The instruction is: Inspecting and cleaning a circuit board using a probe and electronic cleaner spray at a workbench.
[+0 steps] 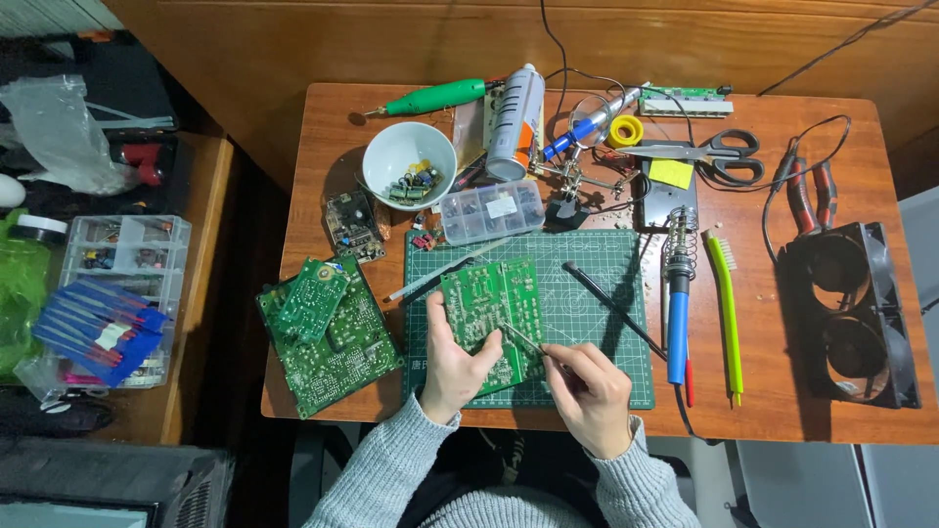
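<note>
Count on the worktop (831, 430): green circuit boards, three — one on the cutting mat (492, 313), one large (337, 357), one smaller lying on it (309, 298). White bowl (409, 153), one. Scissors (719, 149), one pair. Fans in the black housing (853, 313), two. Hands, two: left hand (458, 362), right hand (595, 386).

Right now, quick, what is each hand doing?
Left hand: closed on the edge of the green circuit board, holding it on the cutting mat.
Right hand: closed, pinching tweezers against the board.
</note>
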